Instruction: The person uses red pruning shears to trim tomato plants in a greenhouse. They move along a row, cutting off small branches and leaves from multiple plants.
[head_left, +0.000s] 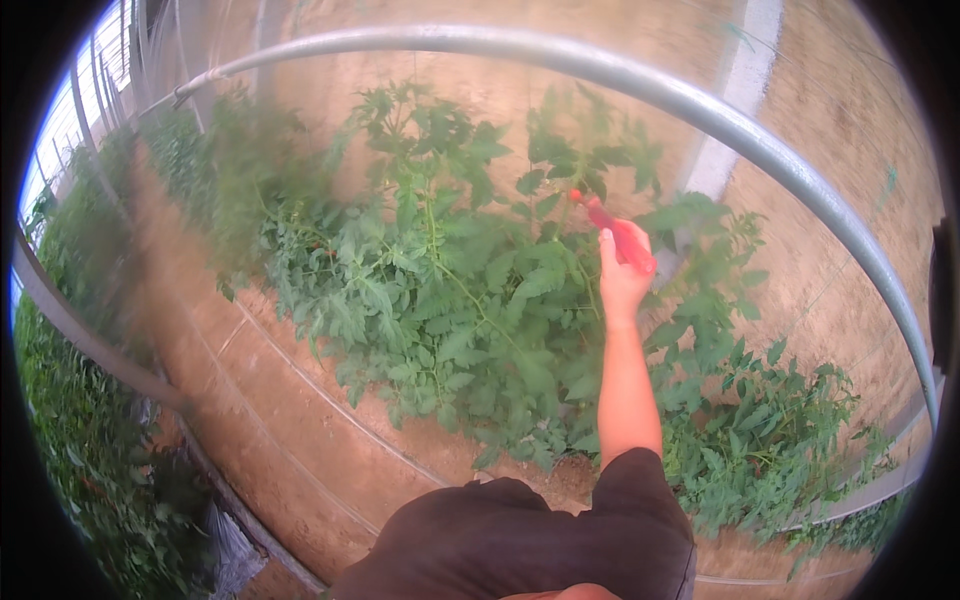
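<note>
My right hand (628, 262) is stretched out over the row of tomato plants (450, 300), its fingers closed around a red plastic bottle (636, 251) that looks like a small spray bottle. The bottle is tilted, with its narrow red top (586, 199) pointing up and left. That top is close to the upper stem and leaves of a tomato plant (581, 169); blur hides whether they touch. My left hand is out of view.
A galvanized metal pipe (480, 41) arches overhead. Beyond the plants stand an earthen wall (832, 247) and a pale post (739, 97). A dirt path (262, 435) with thin hoses (337, 405) runs at left, beside another plant row (82, 420).
</note>
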